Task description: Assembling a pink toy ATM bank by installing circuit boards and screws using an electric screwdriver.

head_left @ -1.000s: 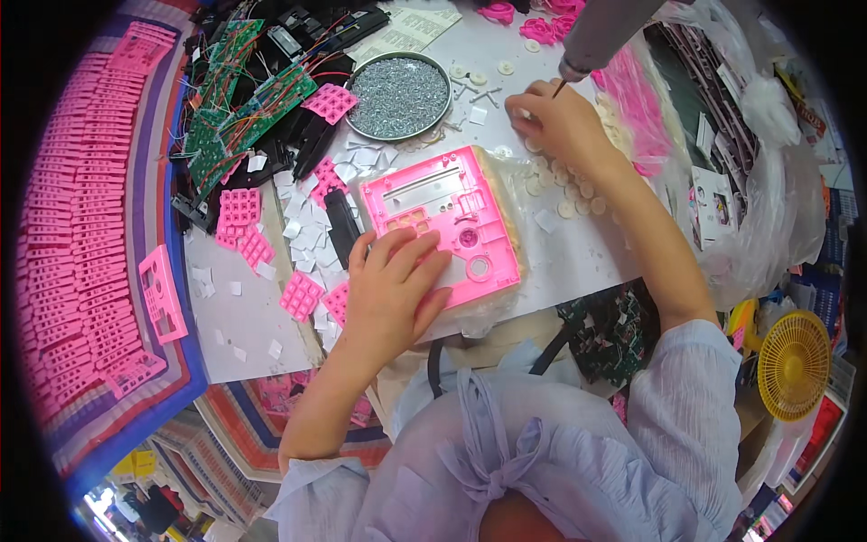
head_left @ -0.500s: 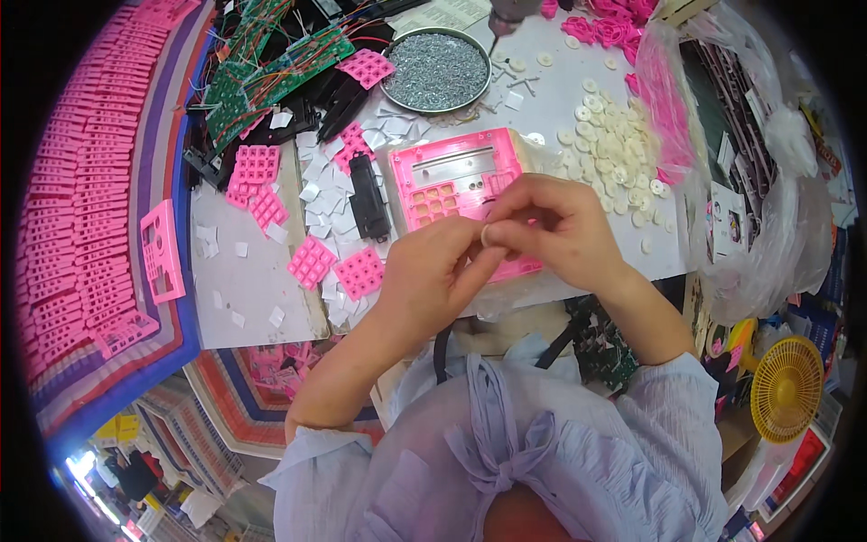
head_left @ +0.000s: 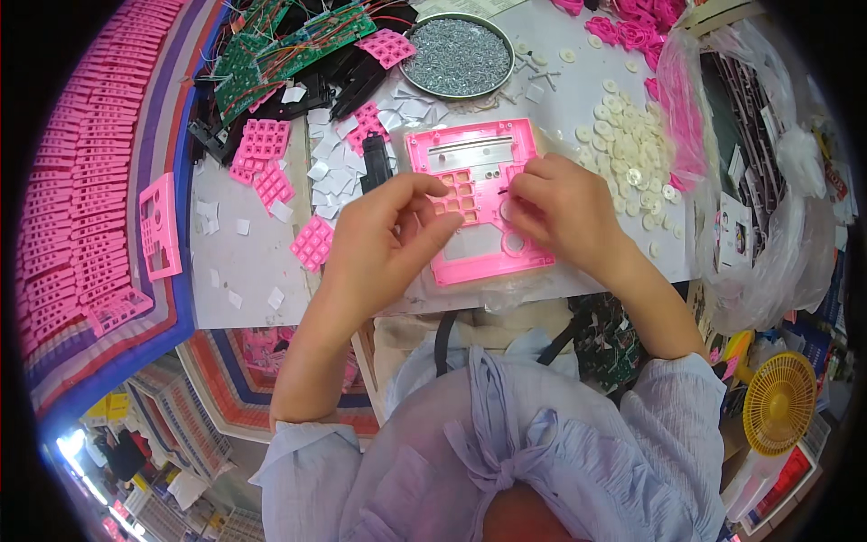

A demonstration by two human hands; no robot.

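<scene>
A pink plastic casing (head_left: 488,271) lies on the table in front of me, with a grid of square holes, round openings and a silvery strip near its far end. Over its left side is my left hand (head_left: 384,239), thumb and fingers apart, holding nothing. My right hand (head_left: 564,212) is at the casing's right side with fingertips pinched together. A small white disc (head_left: 506,210) shows at these fingertips, beside a round opening; the fingers partly hide it. Left of the casing, partly behind my left hand, lies a black plastic part (head_left: 376,161).
White discs (head_left: 623,135) are heaped at right. A round tin of screws (head_left: 458,56) stands at the back. Pink keypads (head_left: 313,242), white paper squares (head_left: 334,172) and green circuit boards (head_left: 316,41) lie leftward. Pink panels (head_left: 108,135) are stacked far left; a yellow fan (head_left: 781,402) stands lower right.
My hands have moved apart: the left went leftward and opened, the right stayed over the casing's right side. The white disc, earlier between both hands, is now at the right fingertips.
</scene>
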